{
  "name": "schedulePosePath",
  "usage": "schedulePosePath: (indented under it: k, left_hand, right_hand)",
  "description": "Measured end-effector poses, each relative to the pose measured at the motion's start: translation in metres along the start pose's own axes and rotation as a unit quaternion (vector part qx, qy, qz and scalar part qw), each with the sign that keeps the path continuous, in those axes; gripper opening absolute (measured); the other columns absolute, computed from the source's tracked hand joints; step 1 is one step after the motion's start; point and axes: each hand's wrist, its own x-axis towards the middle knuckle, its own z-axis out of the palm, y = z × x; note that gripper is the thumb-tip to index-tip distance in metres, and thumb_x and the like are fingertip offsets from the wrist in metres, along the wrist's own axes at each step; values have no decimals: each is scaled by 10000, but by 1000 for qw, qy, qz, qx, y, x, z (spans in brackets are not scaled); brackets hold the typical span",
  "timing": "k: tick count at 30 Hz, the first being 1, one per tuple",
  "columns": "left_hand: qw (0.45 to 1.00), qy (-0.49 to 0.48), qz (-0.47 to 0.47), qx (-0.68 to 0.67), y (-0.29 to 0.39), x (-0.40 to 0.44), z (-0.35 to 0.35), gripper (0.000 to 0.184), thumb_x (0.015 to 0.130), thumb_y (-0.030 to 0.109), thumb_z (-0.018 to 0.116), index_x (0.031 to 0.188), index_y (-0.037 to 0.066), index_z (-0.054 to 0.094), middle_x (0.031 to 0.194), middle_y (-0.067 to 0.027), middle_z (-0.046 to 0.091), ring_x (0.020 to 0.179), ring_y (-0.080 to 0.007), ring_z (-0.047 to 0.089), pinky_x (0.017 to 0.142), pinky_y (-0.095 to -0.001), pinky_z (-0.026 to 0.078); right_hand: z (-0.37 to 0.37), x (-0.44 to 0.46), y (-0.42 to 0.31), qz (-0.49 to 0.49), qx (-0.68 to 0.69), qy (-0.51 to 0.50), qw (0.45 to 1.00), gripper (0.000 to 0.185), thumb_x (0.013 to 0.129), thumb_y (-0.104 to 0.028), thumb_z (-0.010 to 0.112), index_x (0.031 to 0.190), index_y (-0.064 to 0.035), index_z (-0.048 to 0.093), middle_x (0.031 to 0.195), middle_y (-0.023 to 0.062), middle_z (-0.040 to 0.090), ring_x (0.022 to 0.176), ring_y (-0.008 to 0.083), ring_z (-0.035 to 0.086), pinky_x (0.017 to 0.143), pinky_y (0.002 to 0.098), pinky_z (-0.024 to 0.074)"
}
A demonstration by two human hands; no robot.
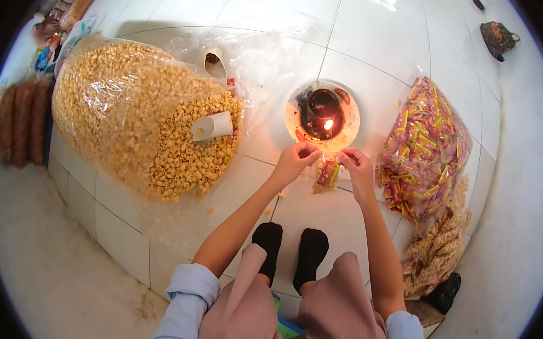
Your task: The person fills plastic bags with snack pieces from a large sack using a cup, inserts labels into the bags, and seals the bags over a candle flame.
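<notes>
Between my two hands hangs a small clear packet (327,175) with yellow snacks and a red and yellow sachet inside. My left hand (298,161) pinches its top left corner, and my right hand (357,168) pinches the top right corner. The packet's top edge is close to a small flame (328,124), which burns at a dark round burner (323,105) on a white plate (351,129) just beyond my hands. Dark residue and red marks show on the plate.
At left lies a large open bag of yellow puffed snacks (126,98) with a white scoop (213,127) in it. A white cup (214,63) is behind. At right stand a bag of red and yellow sachets (423,148) and a pile of filled packets (437,251).
</notes>
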Motion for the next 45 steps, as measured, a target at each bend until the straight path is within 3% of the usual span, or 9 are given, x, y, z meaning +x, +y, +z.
schedulePosePath:
  k: [8, 17, 19, 28, 45]
  left_hand:
    - [995, 82, 47, -41, -4, 13, 1, 220, 787, 216, 621, 842, 3, 609, 742, -30, 604, 675, -73, 541, 631, -214, 443]
    - [986, 120, -17, -118, -5, 15, 5, 125, 806, 138, 579, 866, 29, 595, 769, 3, 577, 695, -48, 505, 681, -187, 428]
    - [978, 155, -13, -142, -5, 18, 6, 152, 791, 150, 610, 855, 13, 613, 730, -17, 602, 643, -54, 525, 616, -183, 436]
    - [969, 153, -40, -191, -4, 30, 6, 154, 796, 91, 580, 888, -31, 601, 722, -18, 592, 632, -57, 521, 597, -180, 430]
    - [970, 203, -14, -133, -11, 37, 13, 119, 786, 75, 592, 849, -21, 625, 704, -30, 604, 607, -58, 536, 581, -183, 441]
  right_hand:
    - [7, 15, 5, 15, -8, 73, 997, 181, 795, -124, 579, 887, 32, 584, 801, 37, 599, 748, 77, 554, 706, 203, 438]
    - [12, 26, -4, 58, -27, 97, 993, 193, 775, -118, 593, 888, 38, 600, 782, 37, 602, 714, 80, 558, 663, 198, 444]
    - [9, 35, 5, 43, -9, 97, 994, 194, 773, -119, 590, 890, 36, 602, 785, 40, 604, 709, 83, 562, 646, 198, 444]
    - [5, 52, 12, 52, -21, 103, 993, 188, 762, -96, 576, 898, 29, 611, 772, 35, 611, 676, 97, 583, 621, 196, 453]
    - [3, 56, 15, 38, 15, 96, 995, 183, 770, -81, 585, 890, 56, 603, 781, 59, 611, 687, 122, 596, 626, 229, 488]
